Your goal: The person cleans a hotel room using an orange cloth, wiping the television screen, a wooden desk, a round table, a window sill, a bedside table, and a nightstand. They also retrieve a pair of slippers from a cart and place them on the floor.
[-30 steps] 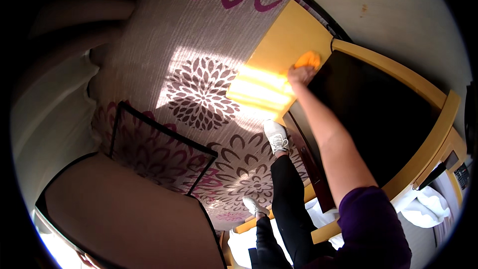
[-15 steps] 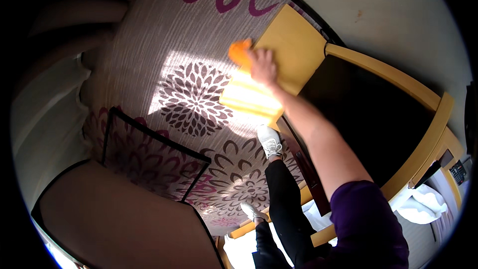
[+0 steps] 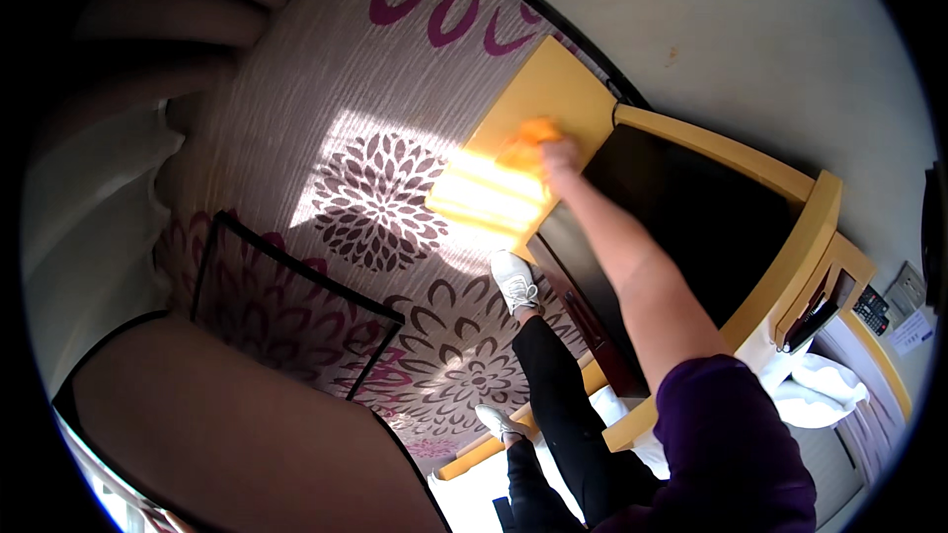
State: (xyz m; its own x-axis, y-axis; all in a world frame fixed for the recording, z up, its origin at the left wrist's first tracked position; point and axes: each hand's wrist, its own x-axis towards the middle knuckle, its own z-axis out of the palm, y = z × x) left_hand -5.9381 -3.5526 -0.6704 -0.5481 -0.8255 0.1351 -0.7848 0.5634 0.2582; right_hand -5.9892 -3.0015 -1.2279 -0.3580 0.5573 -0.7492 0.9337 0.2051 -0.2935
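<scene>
My right hand is closed on an orange cloth, both a little smeared by motion. The cloth lies against the yellow wooden top of a low piece of furniture, near the edge of a bright sunlit patch. Beside my wrist, on the right, a large black glossy panel adjoins the wood within a yellow frame. My right forearm, with a purple sleeve at its upper end, reaches up from the lower right. Nothing of my left hand shows.
Patterned carpet spreads to the left of the wood. A brown seat with dark edging stands at lower left, near pale curtains. My white shoes are beside the furniture. A remote control is at far right.
My right hand has drawn the orange cloth from the left edge of the wooden top inward, right and nearer to me. The view has shifted slightly.
</scene>
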